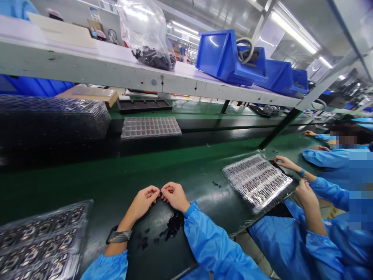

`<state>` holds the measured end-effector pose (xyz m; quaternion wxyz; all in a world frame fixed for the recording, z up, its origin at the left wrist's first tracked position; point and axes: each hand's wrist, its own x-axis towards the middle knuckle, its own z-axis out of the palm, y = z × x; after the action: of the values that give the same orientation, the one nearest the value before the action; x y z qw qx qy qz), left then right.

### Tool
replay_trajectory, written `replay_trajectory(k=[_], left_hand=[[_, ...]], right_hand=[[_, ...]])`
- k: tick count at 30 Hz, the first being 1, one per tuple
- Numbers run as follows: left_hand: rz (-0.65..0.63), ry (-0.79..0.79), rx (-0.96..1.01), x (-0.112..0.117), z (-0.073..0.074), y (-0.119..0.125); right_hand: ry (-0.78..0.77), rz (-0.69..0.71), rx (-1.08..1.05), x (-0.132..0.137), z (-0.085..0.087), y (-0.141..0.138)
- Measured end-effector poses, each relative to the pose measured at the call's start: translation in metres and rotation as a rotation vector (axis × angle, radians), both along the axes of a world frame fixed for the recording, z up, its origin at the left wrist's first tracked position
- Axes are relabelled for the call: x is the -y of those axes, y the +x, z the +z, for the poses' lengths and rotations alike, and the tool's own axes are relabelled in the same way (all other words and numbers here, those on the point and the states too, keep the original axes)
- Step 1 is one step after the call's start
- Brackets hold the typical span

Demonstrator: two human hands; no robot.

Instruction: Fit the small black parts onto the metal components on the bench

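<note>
My left hand (pixel 145 200) and my right hand (pixel 174 195) meet fingertip to fingertip above the green bench. Both are closed in a pinch around a small black piece (pixel 160 193), mostly covered by the fingers. Just below my right hand lies a heap of small flat black pieces (pixel 174 225). A few more loose black pieces (pixel 145 243) are scattered nearer my left wrist, which wears a dark watch. To the left, a clear plastic tray (pixel 85 229) carries rows of dark parts with metallic areas.
A co-worker's hands (pixel 287 163) are beside another parts-filled tray (pixel 258 182) on the right. Small dark bits (pixel 216 184) lie between us. Behind stand an empty clear tray (pixel 151 127) and stacked trays (pixel 52 116). Overhead, a shelf (pixel 180 83) holds blue bins (pixel 217 54).
</note>
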<state>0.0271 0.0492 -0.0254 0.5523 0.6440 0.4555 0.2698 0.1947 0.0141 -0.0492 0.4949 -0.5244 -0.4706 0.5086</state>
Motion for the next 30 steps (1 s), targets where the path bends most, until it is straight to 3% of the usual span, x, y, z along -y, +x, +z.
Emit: replay_trajectory(k=[9, 30], left_hand=[[-0.010, -0.015, -0.012, -0.0054, -0.0095, -0.0013], [0.019, -0.030, -0.016, -0.0054, -0.0055, 0.0005]], right_hand=[[-0.002, -0.006, -0.020, -0.0020, -0.0022, -0.0004], [0.007, 0.006, 0.054, -0.0022, -0.0007, 0.0004]])
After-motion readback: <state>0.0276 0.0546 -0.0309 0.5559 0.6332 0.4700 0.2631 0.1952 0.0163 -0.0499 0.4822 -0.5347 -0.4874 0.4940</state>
